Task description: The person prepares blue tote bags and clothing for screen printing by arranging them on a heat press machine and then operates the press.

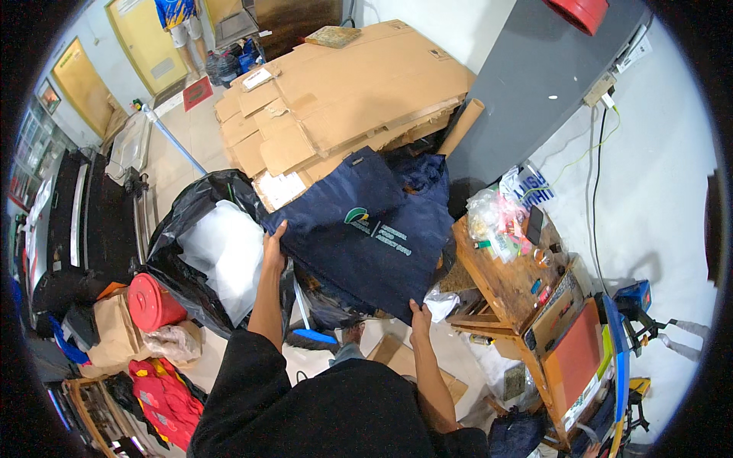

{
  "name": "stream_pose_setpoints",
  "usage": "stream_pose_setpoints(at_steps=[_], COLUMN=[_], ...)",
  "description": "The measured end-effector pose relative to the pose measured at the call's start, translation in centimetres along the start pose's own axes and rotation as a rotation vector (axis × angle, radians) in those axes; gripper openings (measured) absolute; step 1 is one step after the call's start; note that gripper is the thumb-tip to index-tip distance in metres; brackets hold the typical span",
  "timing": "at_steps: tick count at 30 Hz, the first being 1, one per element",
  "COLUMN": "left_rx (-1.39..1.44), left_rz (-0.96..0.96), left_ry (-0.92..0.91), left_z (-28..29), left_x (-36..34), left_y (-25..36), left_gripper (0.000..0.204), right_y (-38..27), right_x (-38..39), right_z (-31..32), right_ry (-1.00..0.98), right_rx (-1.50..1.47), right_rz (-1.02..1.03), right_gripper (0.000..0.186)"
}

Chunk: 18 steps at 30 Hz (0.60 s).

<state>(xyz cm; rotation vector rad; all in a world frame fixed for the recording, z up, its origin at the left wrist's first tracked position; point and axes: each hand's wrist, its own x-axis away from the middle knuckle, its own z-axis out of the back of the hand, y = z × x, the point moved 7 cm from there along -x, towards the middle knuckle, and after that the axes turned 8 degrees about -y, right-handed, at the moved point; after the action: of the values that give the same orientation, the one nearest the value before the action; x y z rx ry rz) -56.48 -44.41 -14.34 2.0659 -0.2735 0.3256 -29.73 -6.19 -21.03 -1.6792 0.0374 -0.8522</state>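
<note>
I hold a navy fabric garment with a green and white printed logo [359, 259] stretched flat between my two hands. My left hand [275, 244] grips its left corner, beside a black plastic bag [164, 237] with white sheets [217, 259] inside. My right hand [420, 319] pinches the lower right corner. The cloth partly hides a dark, cluttered heap behind it. Beyond it lies a tall stack of flattened cardboard [366, 84]. A blue broom head [313, 336] shows below the cloth.
A cluttered wooden table [492, 282] stands at right, beside a grey panel and white wall. At left are black equipment [65, 244], a red bucket [153, 301] and red fabric [160, 397]. A person [182, 27] stands near yellow doors at the back.
</note>
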Motion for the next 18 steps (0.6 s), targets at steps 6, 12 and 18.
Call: stream_pose_setpoints(at_steps=[6,12,18], left_rx=[-0.335,-0.269,0.053], left_rz=[-0.211,-0.437,-0.628], left_ry=[-0.172,-0.219,-0.332], left_z=[-6.2,-20.2,-23.6], left_x=[-0.6,4.2,14.2], left_y=[3.0,15.5,30.5], left_gripper=[0.041,0.028,0.027], right_y=[-5.0,-25.8,-44.4], right_x=[-2.1,2.2,16.0], right_z=[-1.0,-1.0,6.5], right_ry=[-0.080,0.050,0.206], right_rx=[-0.069,-0.008,-0.308], right_rz=[0.003,0.479,0.847], right_gripper=[0.061,0.054,0.040])
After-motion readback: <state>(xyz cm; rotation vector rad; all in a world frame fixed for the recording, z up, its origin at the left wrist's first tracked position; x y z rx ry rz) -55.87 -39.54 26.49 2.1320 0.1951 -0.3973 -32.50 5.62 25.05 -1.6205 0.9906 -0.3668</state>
